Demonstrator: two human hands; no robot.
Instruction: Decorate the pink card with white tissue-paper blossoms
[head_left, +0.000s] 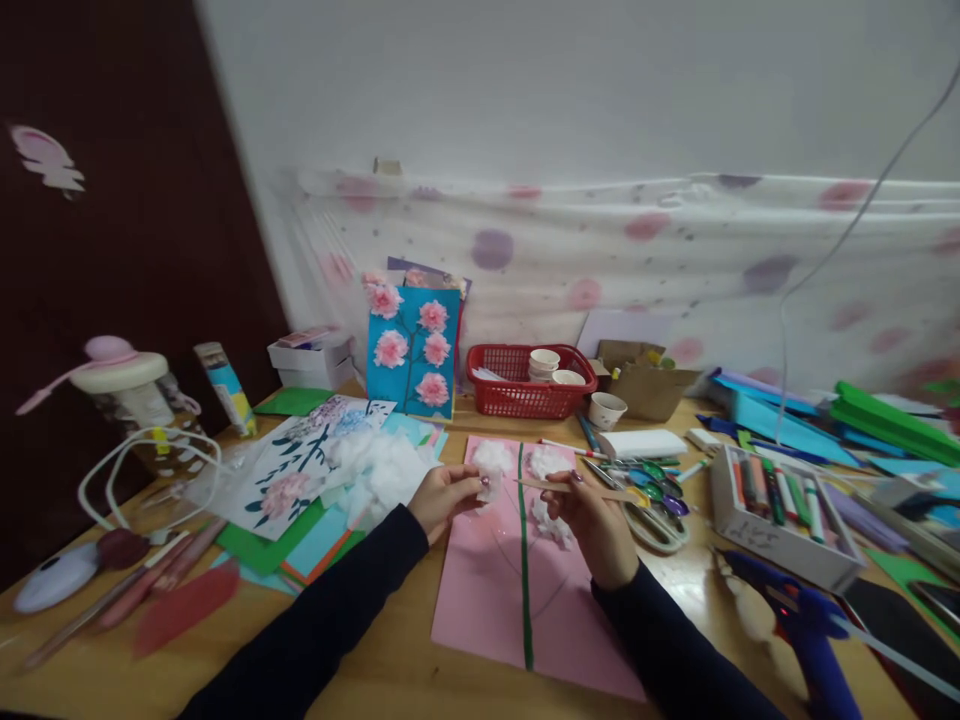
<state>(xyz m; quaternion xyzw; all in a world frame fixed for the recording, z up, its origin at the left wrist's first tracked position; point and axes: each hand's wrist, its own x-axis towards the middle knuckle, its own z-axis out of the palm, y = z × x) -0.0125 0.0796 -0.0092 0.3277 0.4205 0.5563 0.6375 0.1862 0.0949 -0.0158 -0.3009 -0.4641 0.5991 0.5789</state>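
A pink sheet of card (pixel 480 610) lies in front of me, with a dark green strip (pixel 524 570) running down its middle and thin drawn lines branching off. White cotton tufts sit on its upper part, one (pixel 492 456) left of the strip and another (pixel 547 461) to the right. My left hand (pixel 448 502) pinches a small wisp of cotton (pixel 491 490) above the card. Between the thumb and fingers of my right hand (pixel 589 515) is a flat wooden stick (pixel 538 485), its tip pointing at that wisp.
A loose cotton heap (pixel 379 470) rests on coloured papers at left. Behind stand a blue flower picture (pixel 412 345) and a red basket (pixel 525 405). At right are scissors (pixel 652 528), a box of markers (pixel 780 545) and a blue glue gun (pixel 806 620). A lidded cup (pixel 135 400) is far left.
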